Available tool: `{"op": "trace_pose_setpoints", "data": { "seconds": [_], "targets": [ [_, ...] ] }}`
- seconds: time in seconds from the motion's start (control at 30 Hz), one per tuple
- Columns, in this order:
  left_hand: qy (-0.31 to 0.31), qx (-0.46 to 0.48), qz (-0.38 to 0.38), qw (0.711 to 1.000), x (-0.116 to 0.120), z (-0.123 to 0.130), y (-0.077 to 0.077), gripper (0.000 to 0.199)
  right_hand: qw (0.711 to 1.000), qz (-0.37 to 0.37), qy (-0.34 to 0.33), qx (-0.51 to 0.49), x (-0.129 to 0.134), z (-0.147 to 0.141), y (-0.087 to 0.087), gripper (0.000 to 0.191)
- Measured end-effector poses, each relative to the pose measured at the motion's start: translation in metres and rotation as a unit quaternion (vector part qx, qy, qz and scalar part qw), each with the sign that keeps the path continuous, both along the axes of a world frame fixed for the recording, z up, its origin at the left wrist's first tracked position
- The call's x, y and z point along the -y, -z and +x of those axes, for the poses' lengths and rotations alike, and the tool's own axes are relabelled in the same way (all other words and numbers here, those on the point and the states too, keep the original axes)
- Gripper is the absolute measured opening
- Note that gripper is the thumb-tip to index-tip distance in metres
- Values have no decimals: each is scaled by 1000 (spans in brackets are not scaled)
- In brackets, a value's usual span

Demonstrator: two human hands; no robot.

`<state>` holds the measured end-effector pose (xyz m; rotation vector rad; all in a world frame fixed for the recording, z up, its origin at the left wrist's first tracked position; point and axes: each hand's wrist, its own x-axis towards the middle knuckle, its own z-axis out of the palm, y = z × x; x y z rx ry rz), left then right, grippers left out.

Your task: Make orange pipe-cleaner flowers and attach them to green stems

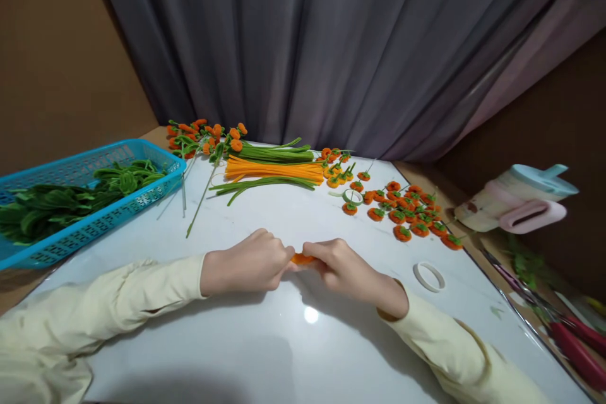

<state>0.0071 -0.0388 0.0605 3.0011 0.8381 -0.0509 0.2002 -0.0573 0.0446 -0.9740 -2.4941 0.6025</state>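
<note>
Both hands meet over the middle of the white tabletop, pinching a small orange fuzzy piece (302, 259) that looks like pipe cleaner. My left hand (253, 260) is closed on its left end, fingers curled under. My right hand (348, 271) grips it from the right between thumb and fingers. Most of the piece is hidden by the fingers, so its full shape does not show. Beyond the hands lie a bundle of orange pipe cleaners (274, 169) and green pipe cleaners (277, 153) behind it. Several small orange pumpkin-like pieces with green tops (402, 233) sit to the right.
A blue basket (177, 167) of green fuzzy leaves stands at left. Orange flowers on stems (235, 144) lie at the back left. A white tape roll (429, 276) and green tape roll (353, 196) are at right, with a lidded cup (511, 199) and red-handled pliers (577, 353) beyond.
</note>
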Motion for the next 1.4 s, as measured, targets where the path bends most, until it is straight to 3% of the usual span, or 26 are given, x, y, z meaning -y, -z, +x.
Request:
{"op": "trace_pose_setpoints", "data": {
  "seconds": [0.37, 0.5, 1.07, 1.4],
  "targets": [
    [27, 11, 55, 998, -11, -5, 11, 18, 989, -106, 71, -74, -6, -2, 18, 6],
    [10, 41, 51, 998, -14, -7, 20, 23, 987, -120, 70, -77, -8, -1, 23, 18],
    [24, 83, 79, 993, -19, -11, 39, 26, 993, -89, 46, -55, -2, -3, 28, 20],
    [112, 130, 199, 965, -21, -14, 53, 14, 993, -82, 52, -73, -4, 0, 29, 19]
  ]
}}
